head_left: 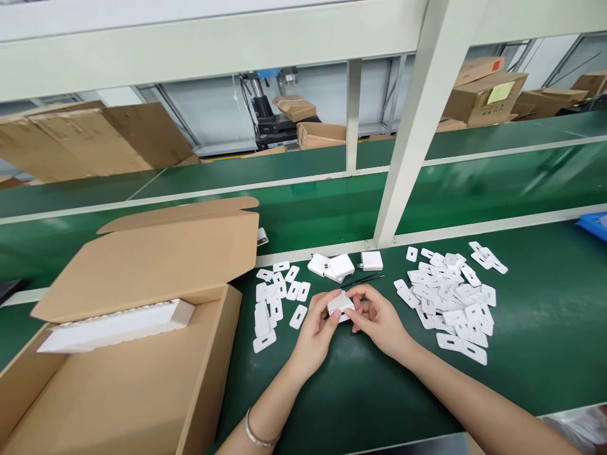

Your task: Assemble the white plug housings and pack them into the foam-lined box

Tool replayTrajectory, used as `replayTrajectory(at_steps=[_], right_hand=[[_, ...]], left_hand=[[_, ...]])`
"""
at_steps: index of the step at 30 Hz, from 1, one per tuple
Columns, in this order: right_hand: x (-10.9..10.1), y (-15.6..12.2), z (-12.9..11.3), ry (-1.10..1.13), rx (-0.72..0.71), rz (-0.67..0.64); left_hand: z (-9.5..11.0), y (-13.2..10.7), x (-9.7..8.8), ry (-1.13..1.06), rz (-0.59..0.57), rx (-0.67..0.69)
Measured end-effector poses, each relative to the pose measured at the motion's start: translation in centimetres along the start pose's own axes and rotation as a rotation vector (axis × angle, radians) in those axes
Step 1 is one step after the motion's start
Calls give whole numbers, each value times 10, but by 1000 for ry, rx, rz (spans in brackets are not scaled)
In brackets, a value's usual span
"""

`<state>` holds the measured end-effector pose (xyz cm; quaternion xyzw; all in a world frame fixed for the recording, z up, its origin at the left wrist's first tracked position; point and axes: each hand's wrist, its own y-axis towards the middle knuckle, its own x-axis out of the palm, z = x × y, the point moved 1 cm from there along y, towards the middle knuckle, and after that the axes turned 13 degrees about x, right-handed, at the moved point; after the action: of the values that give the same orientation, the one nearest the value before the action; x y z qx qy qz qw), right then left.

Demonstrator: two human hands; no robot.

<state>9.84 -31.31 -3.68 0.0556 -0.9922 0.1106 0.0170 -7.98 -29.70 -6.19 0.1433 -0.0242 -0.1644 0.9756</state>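
Note:
Between my two hands is a small white charger (340, 303), a boxy plastic block. My left hand (313, 327) closes on its left side, with thumb and fingers at the edges. My right hand (380, 321) pinches its right side, thumb at the near end. A white plate with a slot seems to sit at the near face; fingers partly cover it. Just beyond my hands lie several similar white chargers (371, 260) with metal plugs, and dark tweezers (363, 280). Loose white slotted plates lie in a small group (298, 316) on the left and a bigger pile (454, 317) on the right.
An open cardboard box (232, 354) stands at the left, with a row of white pieces (118, 325) along its far wall. A pale metal post (412, 145) rises behind the green bench (531, 354). A blue item (592, 225) is at the far right.

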Motion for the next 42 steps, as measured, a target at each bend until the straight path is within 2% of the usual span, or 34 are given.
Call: replayTrajectory(at_steps=[6,9,13,20,27,34,42], right_hand=[[-1,0,2,-85,54,15],[0,-2,1,-155,65,-66],[3,-4,1,-133,77,-152],[7,-4,4,-49,28,-128],[6,-2,5,-53,12,-115],[3,-2,0,-122,15,-74],[5,-7,-3,-139,-10,-96]], left_hand=[[8,-1,2,-43,-17,-9],[11,-2,2,3,-13,22],[13,-2,1,93,-42,100],[14,-2,-2,181,-69,181],[16,-2,1,214,-72,165],[13,-1,0,206,-148,118],[15,-1,-1,233,-134,236]])
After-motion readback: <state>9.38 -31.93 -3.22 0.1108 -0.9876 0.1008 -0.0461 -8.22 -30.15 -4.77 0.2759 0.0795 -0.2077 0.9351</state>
